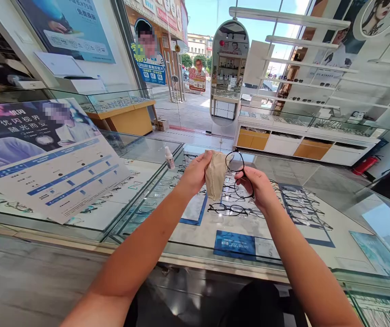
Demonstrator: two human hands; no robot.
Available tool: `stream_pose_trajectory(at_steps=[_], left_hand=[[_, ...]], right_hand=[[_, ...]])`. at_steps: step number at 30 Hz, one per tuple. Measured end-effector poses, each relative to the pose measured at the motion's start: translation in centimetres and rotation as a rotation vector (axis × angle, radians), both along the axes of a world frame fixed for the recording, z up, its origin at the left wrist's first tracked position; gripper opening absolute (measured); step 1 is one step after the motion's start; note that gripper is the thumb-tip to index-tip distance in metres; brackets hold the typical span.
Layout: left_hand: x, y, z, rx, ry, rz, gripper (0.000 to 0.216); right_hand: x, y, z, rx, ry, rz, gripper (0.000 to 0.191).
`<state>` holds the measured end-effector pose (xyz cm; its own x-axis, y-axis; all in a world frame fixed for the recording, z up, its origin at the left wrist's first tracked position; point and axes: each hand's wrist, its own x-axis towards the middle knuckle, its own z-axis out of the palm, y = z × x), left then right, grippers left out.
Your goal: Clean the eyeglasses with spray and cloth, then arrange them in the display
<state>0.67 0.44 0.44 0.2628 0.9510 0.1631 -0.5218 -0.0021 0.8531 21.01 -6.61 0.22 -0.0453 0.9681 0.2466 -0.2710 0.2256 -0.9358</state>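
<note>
My left hand (196, 173) is closed on a beige cleaning cloth (215, 177), which hangs down from the fingers. Just right of it, my right hand (256, 184) grips a pair of round, black-framed eyeglasses (244, 170) near the middle of the frame. The glasses are tilted, one lens up beside the cloth and the other lower by the fingers. Both hands are above a glass display counter (195, 247). Behind my left hand a small white spray bottle (169, 159) stands on the glass.
Rows of eyeglasses (229, 209) lie inside the counter. A large printed board (45, 159) leans at the left. Beyond the counter stand an oval mirror (229, 72) and a low white cabinet (283, 144). A red fire extinguisher (365, 165) is at the far right.
</note>
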Motion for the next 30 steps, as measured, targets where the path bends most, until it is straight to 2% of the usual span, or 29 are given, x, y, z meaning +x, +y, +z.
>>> stream_pose_trajectory(at_steps=[4,8,17,21,24,28,30], left_hand=[[0.1,0.4,-0.2,-0.101,-0.040,0.026,0.032],[0.2,0.3,0.0,-0.159,-0.069,-0.005,0.025],[-0.1,0.4,-0.2,-0.125,-0.071,-0.087,0.035],[-0.2,0.5,0.0,-0.103,-0.068,-0.128,0.041],[0.0,0.3,0.1,-0.101,-0.089,-0.139,0.039],[1.3,-0.7,0.0,-0.064,-0.156,-0.042,0.028],[2.2,-1.7,-0.2,-0.036,-0.174,-0.009,0.027]], right_hand=[[0.4,0.2,0.2,0.000,0.070,-0.012,0.042],[0.5,0.2,0.3,-0.001,0.059,0.004,0.038],[0.5,0.1,0.3,0.008,0.006,0.008,0.037],[0.9,0.4,-0.1,0.057,-0.080,-0.045,0.039],[0.8,0.2,-0.5,0.228,-0.337,-0.184,0.036],[-0.7,-0.3,-1.3,0.545,-0.960,-0.565,0.030],[-1.9,-0.4,-1.9,0.607,-1.226,-0.652,0.028]])
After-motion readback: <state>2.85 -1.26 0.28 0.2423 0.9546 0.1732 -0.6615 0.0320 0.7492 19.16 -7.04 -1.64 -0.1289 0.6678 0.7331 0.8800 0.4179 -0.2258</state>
